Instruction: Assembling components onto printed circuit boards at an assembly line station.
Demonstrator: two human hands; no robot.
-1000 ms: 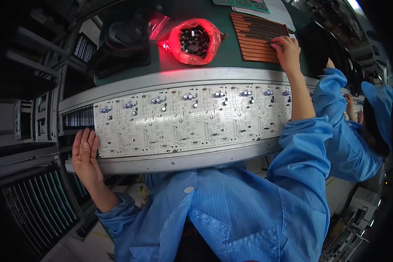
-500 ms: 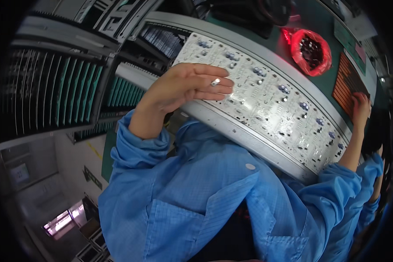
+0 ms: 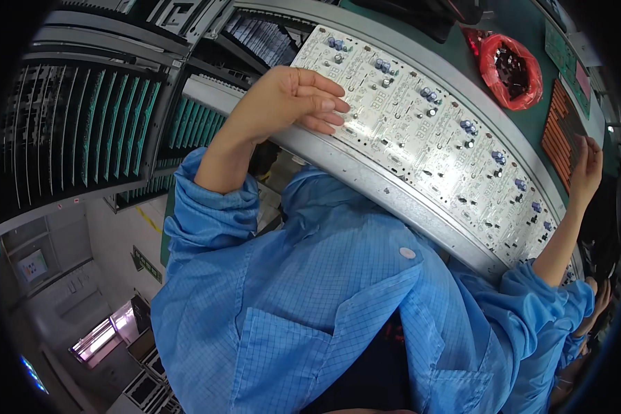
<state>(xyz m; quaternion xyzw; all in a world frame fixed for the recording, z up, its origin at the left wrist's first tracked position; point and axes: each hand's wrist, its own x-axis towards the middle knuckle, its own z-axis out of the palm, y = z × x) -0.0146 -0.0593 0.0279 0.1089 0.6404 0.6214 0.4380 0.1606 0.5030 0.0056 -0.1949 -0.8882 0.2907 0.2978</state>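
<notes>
A long white circuit board [image 3: 410, 131], populated with small parts, lies in a metal rail in front of me. My left hand [image 3: 303, 100] is over its left end, fingers stretched out and slightly apart, the thumb across them. I see nothing held there. At the far right my right hand [image 3: 586, 169] is beside a row of orange-brown strips [image 3: 559, 134]. Its fingers are pressed together; whatever they may hold is too small to make out.
Behind the rail stands a red plastic bag [image 3: 509, 72] with dark small parts inside. A green board [image 3: 562, 58] lies at the back right. Racks of upright green boards [image 3: 107, 131] stand on the left. Another person's hand [image 3: 600, 303] shows at the lower right.
My left hand has shifted slightly left; the small metallic part seen at its fingers before no longer shows there. My right hand has lifted away from the orange-brown strips. The view has shifted slightly.
</notes>
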